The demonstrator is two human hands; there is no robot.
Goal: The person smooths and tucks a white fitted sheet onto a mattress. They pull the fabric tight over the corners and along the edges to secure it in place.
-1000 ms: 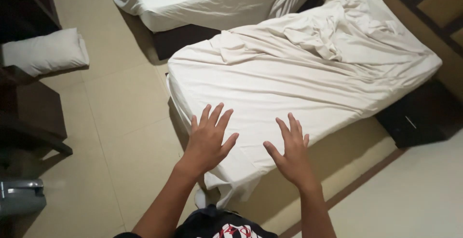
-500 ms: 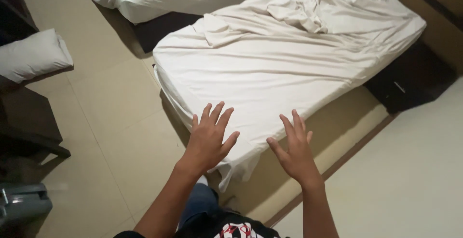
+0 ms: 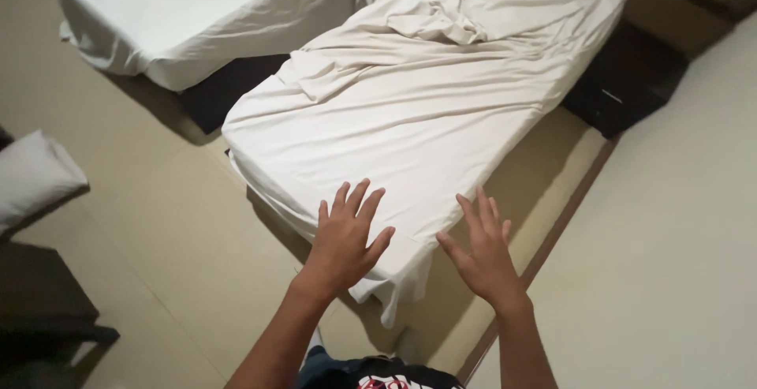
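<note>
Tiled floor (image 3: 158, 223) surrounds a bed (image 3: 426, 113) with a rumpled sheet. Left hand (image 3: 344, 239) and right hand (image 3: 485, 253) hover spread wide, holding nothing, above its near corner, partly hiding it.

Both forearms are bare from wrist to the bottom edge of the picture, with no sleeves, watch, bracelet or ring showing on either one. The left hand (image 3: 344, 241) and the right hand (image 3: 485, 251) wear no gloves, and all 5 digits of each show uncovered. Below them, at the bottom edge, sits a dark shirt (image 3: 378, 373) with a red and white print, next to a strip of blue cloth.
</note>
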